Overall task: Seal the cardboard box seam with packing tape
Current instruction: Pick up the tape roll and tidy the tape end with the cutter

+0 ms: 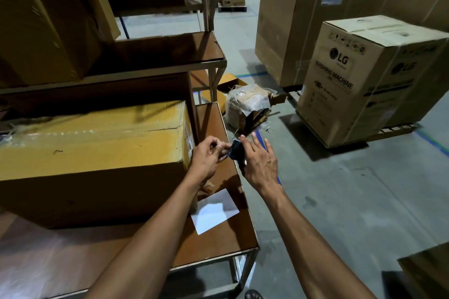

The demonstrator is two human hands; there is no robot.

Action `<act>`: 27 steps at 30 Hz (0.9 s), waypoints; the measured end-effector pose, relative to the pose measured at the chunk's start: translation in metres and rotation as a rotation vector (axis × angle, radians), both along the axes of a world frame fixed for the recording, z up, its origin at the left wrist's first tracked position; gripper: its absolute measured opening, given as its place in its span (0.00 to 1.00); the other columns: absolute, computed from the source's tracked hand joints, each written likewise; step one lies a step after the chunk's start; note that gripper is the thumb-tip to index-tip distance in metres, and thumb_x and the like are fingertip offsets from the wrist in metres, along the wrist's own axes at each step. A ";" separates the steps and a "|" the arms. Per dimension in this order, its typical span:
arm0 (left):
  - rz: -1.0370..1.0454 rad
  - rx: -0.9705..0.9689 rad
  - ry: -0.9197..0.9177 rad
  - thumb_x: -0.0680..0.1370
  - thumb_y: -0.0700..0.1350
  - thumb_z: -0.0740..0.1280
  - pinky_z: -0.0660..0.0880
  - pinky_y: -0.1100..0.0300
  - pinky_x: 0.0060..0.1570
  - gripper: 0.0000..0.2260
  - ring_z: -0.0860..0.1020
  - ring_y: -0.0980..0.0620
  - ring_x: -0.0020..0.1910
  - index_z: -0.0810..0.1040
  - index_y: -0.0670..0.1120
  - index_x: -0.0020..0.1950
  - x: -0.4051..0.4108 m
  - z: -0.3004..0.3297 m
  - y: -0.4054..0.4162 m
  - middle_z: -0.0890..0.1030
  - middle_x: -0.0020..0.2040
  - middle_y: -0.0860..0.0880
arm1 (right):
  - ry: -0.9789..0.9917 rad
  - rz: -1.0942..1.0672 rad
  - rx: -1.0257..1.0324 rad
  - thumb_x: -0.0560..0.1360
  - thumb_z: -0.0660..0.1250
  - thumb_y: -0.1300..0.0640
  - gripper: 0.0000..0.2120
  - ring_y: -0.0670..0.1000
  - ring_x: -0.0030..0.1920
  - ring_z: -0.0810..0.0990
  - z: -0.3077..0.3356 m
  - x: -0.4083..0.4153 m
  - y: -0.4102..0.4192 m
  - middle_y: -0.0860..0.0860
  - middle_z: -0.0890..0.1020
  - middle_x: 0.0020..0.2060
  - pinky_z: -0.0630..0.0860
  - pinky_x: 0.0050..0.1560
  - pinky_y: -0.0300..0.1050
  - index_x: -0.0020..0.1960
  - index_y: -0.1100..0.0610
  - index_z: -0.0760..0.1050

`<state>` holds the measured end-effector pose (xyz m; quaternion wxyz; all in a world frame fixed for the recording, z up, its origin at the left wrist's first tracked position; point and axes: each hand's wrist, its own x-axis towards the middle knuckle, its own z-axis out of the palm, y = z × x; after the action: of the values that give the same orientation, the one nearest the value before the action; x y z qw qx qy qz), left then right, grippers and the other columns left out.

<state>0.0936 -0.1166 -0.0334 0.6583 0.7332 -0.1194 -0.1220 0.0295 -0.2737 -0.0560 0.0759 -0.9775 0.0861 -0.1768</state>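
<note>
Fingers point(220, 147), left hand point(206, 155): curled, thumb and forefinger pinched on what appears to be the loose end of the tape, just off the right end of the cardboard box point(92, 150).

Fingers, right hand point(260, 165): spread wide, none closed; the dark tape roll point(236, 150) sits against the palm side, apparently threaded on the thumb or lower fingers, though the exact hold is hidden behind the hand.

Tape roll: held in the air over the right edge of the bench point(213, 247), between the two hands, touching both.

Cardboard box: lies on the bench toward its far left, long axis running left to right. Top seam follows the same axis, already glossy with film or tape; the short right end faces the hands.

Governing relation: the box lies to the left of both hands, and the left hand is the nearer one. Judged next step: draw out the tape end and carry it leftward onto the box's right end.

White sheet point(215, 211): flat on the bench near its right edge, below the hands.
</note>
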 end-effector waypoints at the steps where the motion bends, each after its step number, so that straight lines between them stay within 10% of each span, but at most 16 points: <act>1: -0.009 -0.010 0.001 0.86 0.40 0.63 0.83 0.44 0.62 0.04 0.86 0.48 0.59 0.76 0.42 0.52 0.000 -0.001 0.001 0.86 0.58 0.44 | -0.007 0.004 0.007 0.68 0.82 0.59 0.42 0.59 0.79 0.69 0.000 0.000 0.000 0.57 0.80 0.71 0.68 0.77 0.65 0.78 0.56 0.68; 11: 0.043 0.128 -0.203 0.85 0.44 0.66 0.84 0.47 0.58 0.06 0.86 0.54 0.58 0.75 0.53 0.49 0.004 -0.002 -0.002 0.87 0.57 0.53 | 0.012 0.012 0.012 0.71 0.79 0.58 0.38 0.57 0.80 0.68 0.012 -0.001 0.003 0.56 0.79 0.72 0.71 0.76 0.60 0.77 0.55 0.67; 17: 0.010 0.003 -0.025 0.87 0.39 0.61 0.84 0.51 0.58 0.04 0.86 0.52 0.58 0.73 0.40 0.54 0.003 0.000 -0.005 0.86 0.60 0.44 | 0.046 -0.017 -0.021 0.71 0.79 0.60 0.38 0.58 0.80 0.69 0.018 -0.004 0.001 0.56 0.79 0.72 0.73 0.75 0.61 0.77 0.54 0.68; 27: 0.075 -0.159 0.250 0.86 0.40 0.64 0.85 0.49 0.55 0.05 0.89 0.45 0.51 0.76 0.39 0.53 0.005 -0.004 -0.004 0.87 0.55 0.38 | 0.094 0.024 0.025 0.75 0.75 0.44 0.31 0.54 0.57 0.84 0.016 -0.008 -0.008 0.48 0.84 0.61 0.71 0.43 0.44 0.75 0.44 0.68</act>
<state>0.0981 -0.1207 -0.0373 0.7280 0.6618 -0.0185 -0.1779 0.0219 -0.2819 -0.0399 0.0861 -0.9847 0.0799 -0.1285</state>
